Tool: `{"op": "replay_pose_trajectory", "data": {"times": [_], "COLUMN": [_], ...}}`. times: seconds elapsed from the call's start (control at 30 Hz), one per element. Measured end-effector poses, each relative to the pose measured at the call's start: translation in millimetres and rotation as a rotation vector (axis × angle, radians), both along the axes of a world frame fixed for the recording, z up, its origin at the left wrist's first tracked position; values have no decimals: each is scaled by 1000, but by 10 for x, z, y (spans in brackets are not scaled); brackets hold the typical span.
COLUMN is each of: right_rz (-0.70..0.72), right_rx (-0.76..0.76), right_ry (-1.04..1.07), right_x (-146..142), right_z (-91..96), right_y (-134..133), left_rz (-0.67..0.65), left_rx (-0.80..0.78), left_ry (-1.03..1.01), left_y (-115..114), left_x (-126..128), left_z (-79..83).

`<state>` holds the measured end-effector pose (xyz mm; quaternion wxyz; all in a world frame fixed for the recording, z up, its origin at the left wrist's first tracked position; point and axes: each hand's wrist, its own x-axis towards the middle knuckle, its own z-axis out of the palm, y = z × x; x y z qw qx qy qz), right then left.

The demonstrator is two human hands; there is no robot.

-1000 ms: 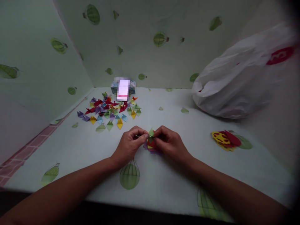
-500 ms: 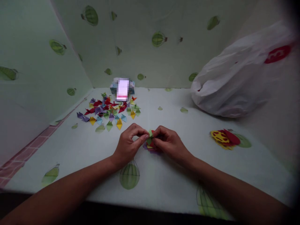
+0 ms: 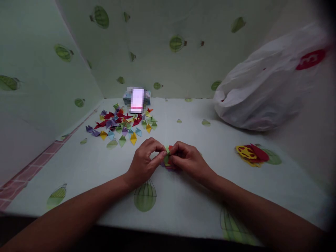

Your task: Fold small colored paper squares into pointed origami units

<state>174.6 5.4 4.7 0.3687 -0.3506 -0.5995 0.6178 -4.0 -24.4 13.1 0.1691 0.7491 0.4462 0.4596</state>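
Observation:
Between my two hands is a small piece of folded green paper (image 3: 166, 159), pinched from both sides. My left hand (image 3: 147, 157) grips its left side with thumb and forefinger. From the right, my right hand (image 3: 190, 157) pinches the same paper, and its fingertips hide part of it. Just below and behind the paper lies a small stack of coloured paper sheets (image 3: 172, 168), with red, yellow and purple edges showing. Farther off to the left, many folded paper pieces (image 3: 122, 122) in red, purple, yellow, blue and green lie spread on the table.
A lit phone (image 3: 137, 99), blurred out, leans on a small box (image 3: 148, 99) at the back. The large white plastic bag (image 3: 257, 91) stands at the right. Yellow and red cut-out shapes (image 3: 249, 154) lie in front of it. A balloon-patterned cloth (image 3: 105, 196) covers the table.
Both hands stay in nearly the same place, still pinching the green paper. The paper has turned slightly between the fingertips; everything else looks unmoved.

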Motion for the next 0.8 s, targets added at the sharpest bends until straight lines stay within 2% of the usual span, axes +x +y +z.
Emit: {"op": "replay_pose_trajectory", "data": {"times": [0.23,0.8], "right_rz": [25,71], "right_rx": [-111,-135], "right_ry": [40,30], "right_x": [-2,12], "right_z": [39,71], "right_y": [-7,-19], "left_rz": [15,-30], "left_rx": [36,120], "left_ry": [-55,-20], "left_y": [16,27], "left_x": [-15,-34], "left_z": [-47,-64]}}
